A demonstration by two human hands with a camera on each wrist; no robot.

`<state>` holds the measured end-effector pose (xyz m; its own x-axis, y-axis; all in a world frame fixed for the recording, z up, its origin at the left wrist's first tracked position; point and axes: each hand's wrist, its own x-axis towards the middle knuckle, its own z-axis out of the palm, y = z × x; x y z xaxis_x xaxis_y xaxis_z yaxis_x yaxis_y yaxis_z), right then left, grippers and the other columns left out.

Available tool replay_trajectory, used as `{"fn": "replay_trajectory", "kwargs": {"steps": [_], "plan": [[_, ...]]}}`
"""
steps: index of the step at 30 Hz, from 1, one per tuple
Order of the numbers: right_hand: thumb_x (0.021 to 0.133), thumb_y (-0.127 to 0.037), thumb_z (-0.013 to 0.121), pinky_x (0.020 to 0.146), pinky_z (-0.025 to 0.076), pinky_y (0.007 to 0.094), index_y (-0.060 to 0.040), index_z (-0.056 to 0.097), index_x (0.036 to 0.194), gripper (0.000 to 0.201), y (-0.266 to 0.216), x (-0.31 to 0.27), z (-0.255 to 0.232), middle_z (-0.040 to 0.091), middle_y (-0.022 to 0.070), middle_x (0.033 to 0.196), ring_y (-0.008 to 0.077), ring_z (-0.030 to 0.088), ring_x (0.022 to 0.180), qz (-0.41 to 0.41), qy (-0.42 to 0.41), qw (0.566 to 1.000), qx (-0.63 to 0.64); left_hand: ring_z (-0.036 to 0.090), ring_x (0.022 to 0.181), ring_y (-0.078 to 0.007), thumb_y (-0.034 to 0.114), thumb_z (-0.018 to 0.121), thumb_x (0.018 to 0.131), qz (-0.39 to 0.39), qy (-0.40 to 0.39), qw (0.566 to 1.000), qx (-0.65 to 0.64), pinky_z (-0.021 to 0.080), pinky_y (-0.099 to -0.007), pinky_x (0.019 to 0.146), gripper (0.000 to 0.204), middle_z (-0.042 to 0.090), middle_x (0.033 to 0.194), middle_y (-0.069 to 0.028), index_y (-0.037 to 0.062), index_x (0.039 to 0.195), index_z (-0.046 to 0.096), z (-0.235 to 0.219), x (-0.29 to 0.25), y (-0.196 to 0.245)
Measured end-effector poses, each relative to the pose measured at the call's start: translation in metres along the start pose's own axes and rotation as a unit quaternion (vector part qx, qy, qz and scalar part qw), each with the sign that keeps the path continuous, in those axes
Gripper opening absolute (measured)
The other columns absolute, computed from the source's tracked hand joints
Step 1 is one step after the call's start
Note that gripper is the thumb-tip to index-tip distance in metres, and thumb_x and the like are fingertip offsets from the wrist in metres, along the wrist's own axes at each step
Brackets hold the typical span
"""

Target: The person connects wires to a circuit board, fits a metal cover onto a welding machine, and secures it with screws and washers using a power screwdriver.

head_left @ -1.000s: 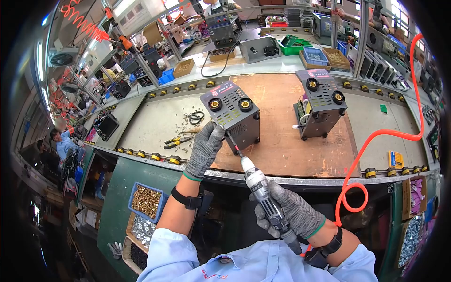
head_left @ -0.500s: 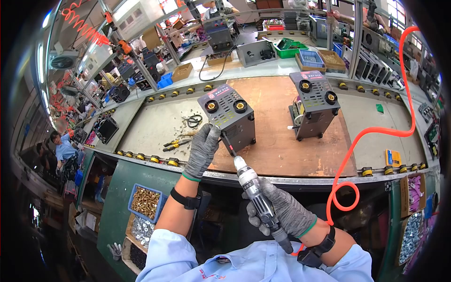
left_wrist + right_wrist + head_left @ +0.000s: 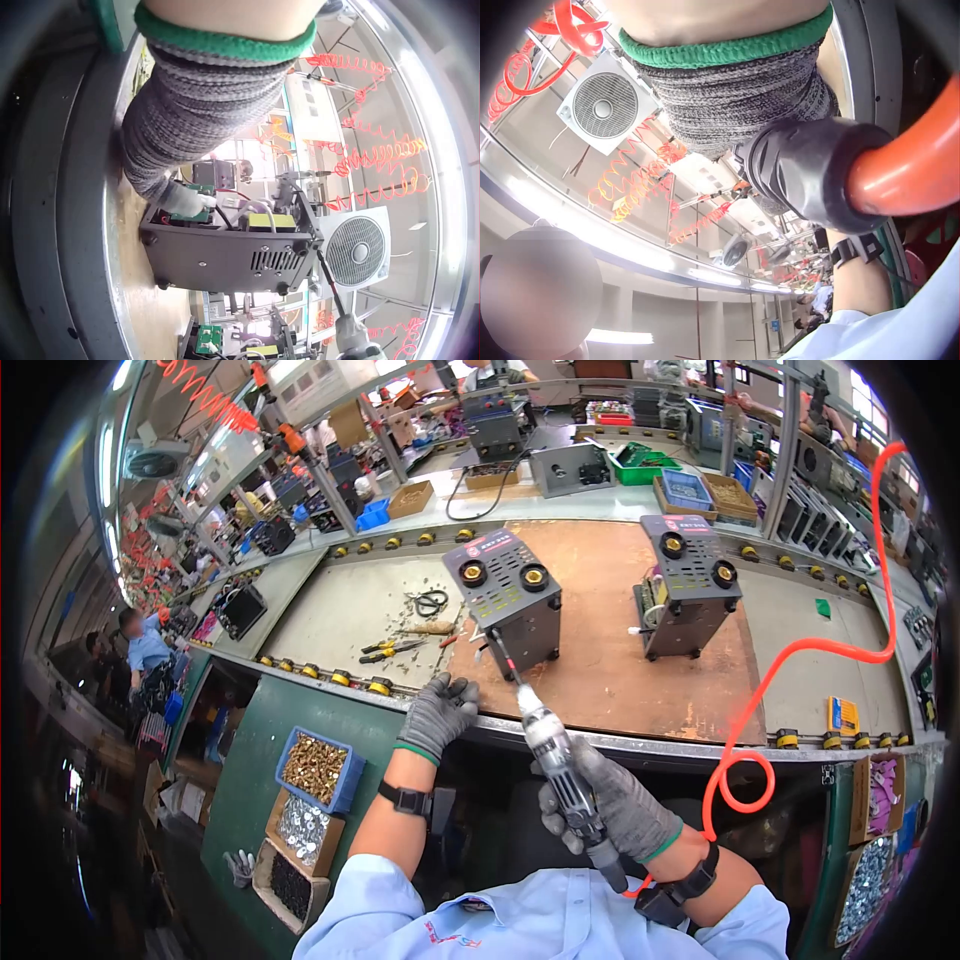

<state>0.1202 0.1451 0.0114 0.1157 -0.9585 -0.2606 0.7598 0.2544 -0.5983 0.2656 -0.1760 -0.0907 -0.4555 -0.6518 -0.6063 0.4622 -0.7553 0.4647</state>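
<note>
My right hand (image 3: pixel 625 800) grips an air screwdriver (image 3: pixel 560 760), with the orange hose joining its back end, also seen in the right wrist view. The driver's long bit (image 3: pixel 330 277) reaches the near corner of a grey welding machine (image 3: pixel 515 615). Two round brass-cored sockets and slotted vents show on that machine's upward panel. My left hand (image 3: pixel 438 717), in a grey knit glove, hovers by the bench's front edge with fingers loosely bent and nothing held. In the left wrist view its fingers overlap the machine's uncovered side, where a green circuit board (image 3: pixel 196 193) and cables show.
A second welding machine (image 3: pixel 690 590) stands to the right on the brown board (image 3: pixel 610 700). Yellow-handled pliers (image 3: pixel 390 650) and black scissors (image 3: pixel 430 602) lie left among scraps. Screw bins (image 3: pixel 350 785) sit lower left. The orange hose (image 3: pixel 745 710) loops over the right side.
My left hand has let go of the machine's near corner and drawn back toward the bench edge. The screwdriver stays at that corner in my right hand. The head view has shifted slightly.
</note>
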Motion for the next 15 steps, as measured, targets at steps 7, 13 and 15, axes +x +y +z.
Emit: {"fn": "replay_trajectory", "kwargs": {"steps": [7,13,15], "plan": [[0.093,-0.071,0.058,0.051,0.059,0.0279,-0.0072,0.053,0.123,0.07,0.012,-0.035,-0.017,0.067,0.0082,0.089,0.0156,0.069,0.073,-0.018,0.042,0.992,-0.117,0.067,0.111,-0.0302,0.004,0.053,0.103,0.088,-0.109,0.948,0.286,0.059,-0.0339,0.097,0.033,0.063,0.125,-0.0201,-0.01,0.132,0.048,0.008,-0.023,0.002],[0.089,-0.073,0.06,0.052,0.058,0.0284,-0.0073,0.053,0.124,0.075,0.01,-0.059,-0.028,0.066,0.009,0.087,0.0173,0.069,0.072,0.002,0.089,0.987,-0.134,0.069,0.109,-0.03,0.005,0.057,0.1,-0.012,-0.214,0.961,0.177,0.063,-0.035,0.089,0.04,0.064,0.122,-0.0207,-0.0079,0.137,0.048,0.022,-0.044,-0.015],[0.085,-0.077,0.062,0.051,0.057,0.0284,-0.0091,0.054,0.122,0.077,0.012,-0.065,-0.031,0.065,0.008,0.084,0.0176,0.068,0.071,0.007,0.107,0.985,-0.134,0.07,0.106,-0.0275,0.011,0.059,0.101,-0.027,-0.275,0.94,0.198,0.065,-0.034,0.08,0.037,0.066,0.118,-0.0188,-0.0047,0.134,0.052,0.028,-0.042,-0.032]]}}
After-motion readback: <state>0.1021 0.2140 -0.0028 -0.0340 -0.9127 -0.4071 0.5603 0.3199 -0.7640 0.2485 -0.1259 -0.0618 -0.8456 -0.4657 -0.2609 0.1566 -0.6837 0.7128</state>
